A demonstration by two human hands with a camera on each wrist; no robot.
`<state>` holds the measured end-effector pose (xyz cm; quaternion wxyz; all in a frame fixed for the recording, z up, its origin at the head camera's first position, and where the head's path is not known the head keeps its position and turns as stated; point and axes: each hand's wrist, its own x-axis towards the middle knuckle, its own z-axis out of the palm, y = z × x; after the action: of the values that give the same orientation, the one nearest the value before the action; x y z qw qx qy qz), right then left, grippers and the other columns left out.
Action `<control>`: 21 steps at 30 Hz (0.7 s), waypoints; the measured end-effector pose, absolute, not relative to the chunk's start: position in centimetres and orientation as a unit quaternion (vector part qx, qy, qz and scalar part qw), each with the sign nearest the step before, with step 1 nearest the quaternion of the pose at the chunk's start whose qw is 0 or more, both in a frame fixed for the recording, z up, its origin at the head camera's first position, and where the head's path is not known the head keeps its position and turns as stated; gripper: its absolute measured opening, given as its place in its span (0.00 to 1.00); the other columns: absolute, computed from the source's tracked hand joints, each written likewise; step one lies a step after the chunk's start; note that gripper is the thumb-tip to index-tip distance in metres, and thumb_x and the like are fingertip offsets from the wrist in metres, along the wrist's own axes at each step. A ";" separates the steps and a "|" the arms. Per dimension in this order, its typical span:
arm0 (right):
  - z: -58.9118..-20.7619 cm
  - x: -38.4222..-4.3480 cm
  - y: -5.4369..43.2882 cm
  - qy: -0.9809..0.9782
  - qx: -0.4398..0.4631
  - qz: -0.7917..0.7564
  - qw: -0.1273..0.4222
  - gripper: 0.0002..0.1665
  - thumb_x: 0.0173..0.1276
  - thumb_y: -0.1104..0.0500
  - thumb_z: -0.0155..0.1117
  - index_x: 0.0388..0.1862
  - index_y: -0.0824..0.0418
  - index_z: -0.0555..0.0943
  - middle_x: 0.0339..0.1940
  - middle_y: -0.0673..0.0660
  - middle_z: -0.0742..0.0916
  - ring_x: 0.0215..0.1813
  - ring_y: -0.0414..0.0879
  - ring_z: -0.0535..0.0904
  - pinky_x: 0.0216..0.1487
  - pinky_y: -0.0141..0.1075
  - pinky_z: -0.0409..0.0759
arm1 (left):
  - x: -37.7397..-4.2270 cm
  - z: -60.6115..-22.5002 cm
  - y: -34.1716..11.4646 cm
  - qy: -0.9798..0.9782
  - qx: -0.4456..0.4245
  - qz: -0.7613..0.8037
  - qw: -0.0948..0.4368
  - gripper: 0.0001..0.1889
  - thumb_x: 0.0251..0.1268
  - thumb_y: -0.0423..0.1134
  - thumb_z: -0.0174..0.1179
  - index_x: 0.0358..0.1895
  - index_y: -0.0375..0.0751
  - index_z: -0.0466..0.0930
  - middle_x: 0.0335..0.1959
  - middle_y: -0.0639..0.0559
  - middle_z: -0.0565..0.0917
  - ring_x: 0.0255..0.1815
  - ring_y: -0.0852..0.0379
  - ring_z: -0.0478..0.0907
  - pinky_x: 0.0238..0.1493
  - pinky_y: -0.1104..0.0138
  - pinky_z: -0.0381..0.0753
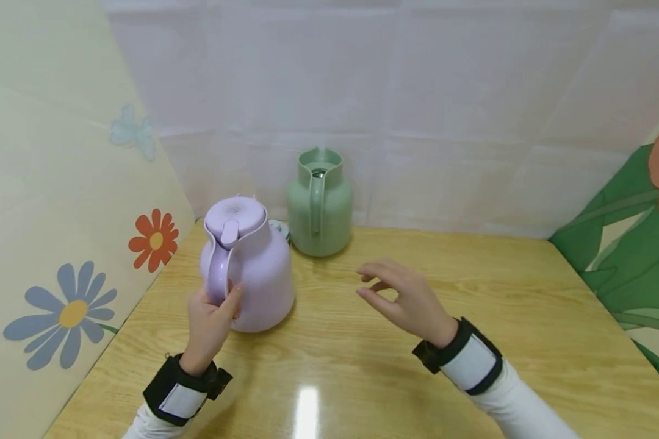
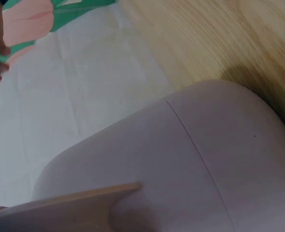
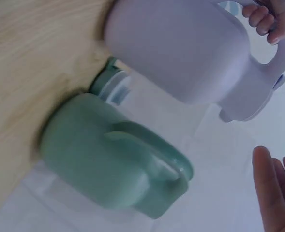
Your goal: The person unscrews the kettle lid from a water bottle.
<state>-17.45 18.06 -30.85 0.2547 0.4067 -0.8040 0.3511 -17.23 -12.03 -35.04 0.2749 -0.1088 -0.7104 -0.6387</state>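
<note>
My left hand (image 1: 210, 323) grips the handle of a lilac vacuum jug (image 1: 263, 274), whose lid is on. Whether its base rests on the table or hovers just above it, I cannot tell. Behind it stands a green vacuum jug (image 1: 329, 213), upright, its top uncovered with a metal mouth showing inside. A green and white lid (image 3: 111, 84) lies between the two jugs in the right wrist view, mostly hidden by the lilac one in the head view. My right hand (image 1: 409, 299) hangs over the table, fingers loosely bent, holding nothing.
The glossy wooden table (image 1: 500, 292) meets a pale cloth backdrop (image 1: 472, 122) just behind the green jug. A flower-printed panel (image 1: 71, 195) borders the left side, and another printed panel (image 1: 626, 244) stands at the right.
</note>
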 end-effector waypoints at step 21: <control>-29.0 -19.0 14.6 -0.762 0.441 0.397 0.259 0.15 0.49 0.73 0.68 0.39 0.70 0.80 0.36 0.60 0.83 0.35 0.47 0.81 0.32 0.25 0.78 | -15.9 -35.6 -8.5 -0.676 -0.213 -0.654 0.265 0.11 0.54 0.19 0.56 0.20 0.33 0.69 0.11 0.54 0.68 0.12 0.63 0.65 0.12 0.71 0.65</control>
<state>-19.00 14.65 -29.05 0.2586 0.4415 -0.7620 0.3970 -15.87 -8.51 -35.60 0.2651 -0.2133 -0.6758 -0.6539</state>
